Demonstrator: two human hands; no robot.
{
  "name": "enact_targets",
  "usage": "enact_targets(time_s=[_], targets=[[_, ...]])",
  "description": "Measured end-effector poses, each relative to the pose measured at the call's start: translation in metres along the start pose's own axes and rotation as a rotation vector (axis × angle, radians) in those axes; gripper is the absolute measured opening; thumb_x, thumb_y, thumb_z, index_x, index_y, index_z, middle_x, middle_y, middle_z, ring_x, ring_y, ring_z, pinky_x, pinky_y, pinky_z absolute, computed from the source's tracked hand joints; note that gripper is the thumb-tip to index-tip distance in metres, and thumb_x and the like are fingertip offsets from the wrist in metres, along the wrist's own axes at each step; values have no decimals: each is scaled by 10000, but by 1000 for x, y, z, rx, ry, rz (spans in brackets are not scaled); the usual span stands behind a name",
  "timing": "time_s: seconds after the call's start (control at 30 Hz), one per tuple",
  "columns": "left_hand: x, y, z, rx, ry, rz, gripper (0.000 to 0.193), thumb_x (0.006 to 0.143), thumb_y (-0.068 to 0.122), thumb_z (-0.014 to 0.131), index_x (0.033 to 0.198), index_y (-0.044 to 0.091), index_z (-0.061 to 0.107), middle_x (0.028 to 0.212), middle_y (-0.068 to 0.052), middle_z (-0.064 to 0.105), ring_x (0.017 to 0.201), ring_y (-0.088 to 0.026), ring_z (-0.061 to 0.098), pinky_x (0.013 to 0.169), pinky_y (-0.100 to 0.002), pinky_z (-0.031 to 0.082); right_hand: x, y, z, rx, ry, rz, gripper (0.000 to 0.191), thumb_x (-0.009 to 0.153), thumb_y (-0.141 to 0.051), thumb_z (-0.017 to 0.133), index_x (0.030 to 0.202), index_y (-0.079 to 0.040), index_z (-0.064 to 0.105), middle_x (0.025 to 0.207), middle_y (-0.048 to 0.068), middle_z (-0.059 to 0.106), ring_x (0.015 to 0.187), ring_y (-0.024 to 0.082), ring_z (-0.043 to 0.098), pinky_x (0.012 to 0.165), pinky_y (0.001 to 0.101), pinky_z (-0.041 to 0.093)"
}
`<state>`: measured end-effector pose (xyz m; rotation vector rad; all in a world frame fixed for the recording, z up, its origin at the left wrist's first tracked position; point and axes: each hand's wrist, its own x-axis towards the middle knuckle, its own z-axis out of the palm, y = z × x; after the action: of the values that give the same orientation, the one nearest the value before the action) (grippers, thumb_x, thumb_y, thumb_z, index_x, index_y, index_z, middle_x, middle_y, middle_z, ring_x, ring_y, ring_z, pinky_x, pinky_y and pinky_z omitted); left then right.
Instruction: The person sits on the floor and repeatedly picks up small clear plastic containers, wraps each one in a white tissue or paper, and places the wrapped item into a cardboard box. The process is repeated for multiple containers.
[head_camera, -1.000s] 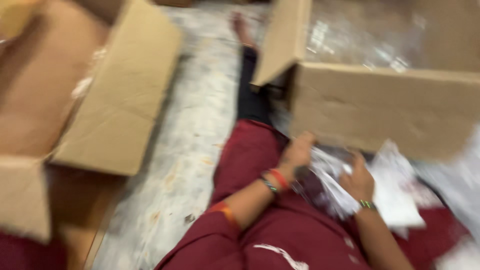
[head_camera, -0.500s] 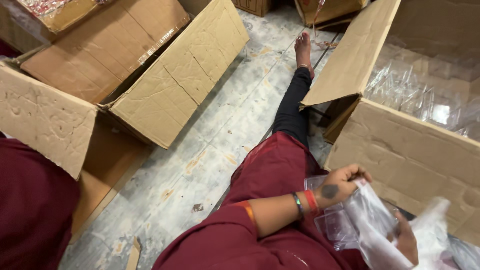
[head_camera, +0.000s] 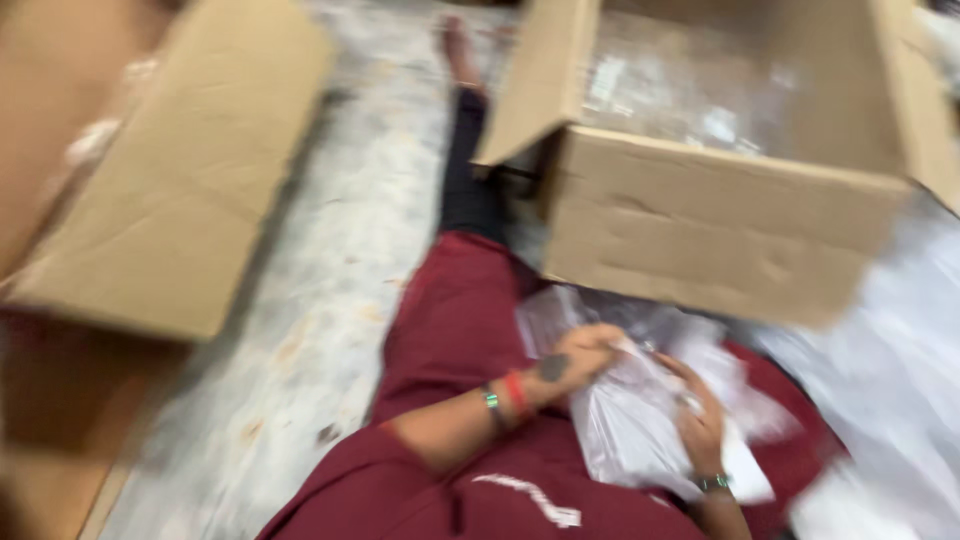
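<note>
Pale, mottled floor (head_camera: 330, 260), blurred by head motion, running up the middle between cartons. Seated on it, one leg (head_camera: 462, 170) in dark cloth stretched straight ahead, bare foot at the far end, lap in maroon.

Left hand (head_camera: 580, 358) reaching across from the left over the lap, forearm bare, wrist banded in red and green, dark mark on the back of the hand. Fingers curled and pinched narrow on the upper edge of a clear bag (head_camera: 640, 420). Right hand (head_camera: 700, 425) coming up from below, green band at the wrist, fingers bent over the same bag on its right side, closed on the film as far as the blur allows. Bag crumpled, glossy, lying in the lap between both hands, a white sheet showing at its lower right.

Just beyond the hands, touching or almost touching the knee: open brown box (head_camera: 720, 235), plain front wall, left flap standing up and tilted outward, right flap folded out. Inside, a heap of clear packets, only glints legible. No label readable on any wall.

Left of the floor strip: large flap (head_camera: 190, 180) of a second carton, plain brown, slanting down toward the near left. More clear film (head_camera: 880, 400) piled at the right edge, beside the lap.
</note>
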<state>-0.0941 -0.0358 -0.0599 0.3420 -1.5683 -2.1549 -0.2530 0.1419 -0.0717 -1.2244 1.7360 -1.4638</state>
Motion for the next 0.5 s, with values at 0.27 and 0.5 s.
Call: enact_targets(time_s=[0.27, 0.5], targets=[[-48, 56, 19, 218, 111, 180, 215, 984, -40, 477, 1078, 19, 661, 864, -18, 670, 764, -96, 621, 687, -244, 525, -41, -62, -1, 30, -406, 381, 915, 882, -572, 694, 1499, 54, 436, 1451, 236, 538, 1357, 311, 524, 1123, 437, 428], [-46, 120, 41, 158, 59, 315, 532, 984, 135, 684, 1434, 22, 424, 1421, -137, 577, 1238, -206, 577, 1098, -345, 465, -22, -96, -65, 555, -312, 355, 857, 893, -458, 743, 1514, 23, 403, 1342, 221, 607, 1231, 308, 584, 1028, 430, 474]])
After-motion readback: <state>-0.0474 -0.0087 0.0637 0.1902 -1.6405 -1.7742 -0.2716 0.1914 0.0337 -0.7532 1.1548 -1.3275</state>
